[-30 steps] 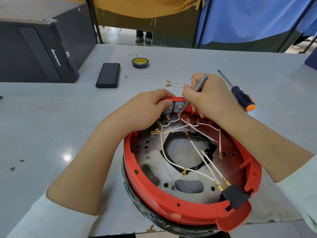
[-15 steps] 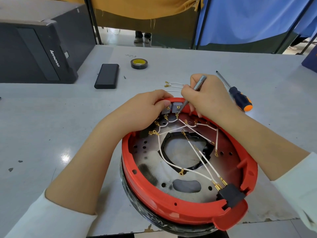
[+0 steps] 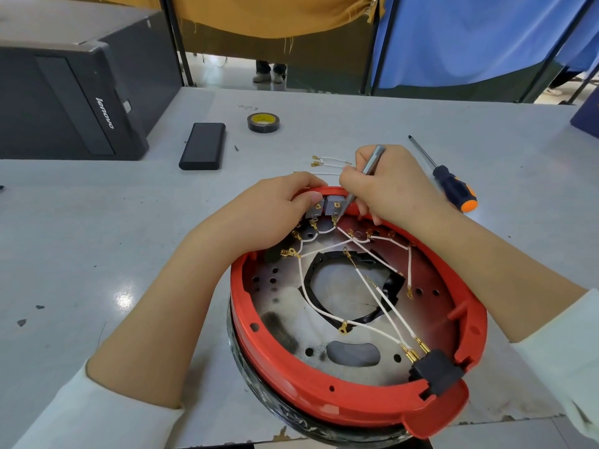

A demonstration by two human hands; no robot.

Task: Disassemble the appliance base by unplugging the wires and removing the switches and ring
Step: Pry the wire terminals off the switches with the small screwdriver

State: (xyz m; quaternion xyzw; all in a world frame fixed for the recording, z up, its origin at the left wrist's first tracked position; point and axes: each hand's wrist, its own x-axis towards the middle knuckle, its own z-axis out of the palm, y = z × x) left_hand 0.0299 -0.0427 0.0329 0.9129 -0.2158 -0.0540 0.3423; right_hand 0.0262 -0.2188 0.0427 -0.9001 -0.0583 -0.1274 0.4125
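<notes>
Right hand (image 3: 389, 186) grips a slim grey metal tool (image 3: 363, 179) like a pen, tip down at the terminal under the right of 2 grey switches (image 3: 334, 205) on the far rim of the red ring (image 3: 324, 396). Left hand (image 3: 275, 212) curls over that rim, thumb pressing the left switch (image 3: 313, 209), bracing the base.

Change over the last second: almost none. Both hands keep the same hold; the tool tip has stayed at the same terminal, and the small drift of the view looks like head movement. No wire has come off in that time.

Reading: prying is ongoing, connector not yet free. Several white wires (image 3: 372, 286) remain plugged, to the switches and to the black connector block (image 3: 436, 372) at the near rim. Loose white wires (image 3: 327, 163) already lie on the table (image 3: 97, 238) beyond the base, so unplugging is partly done. Switches and ring are in place.

Orange-handled screwdriver (image 3: 453, 189) lies unused to the right.
</notes>
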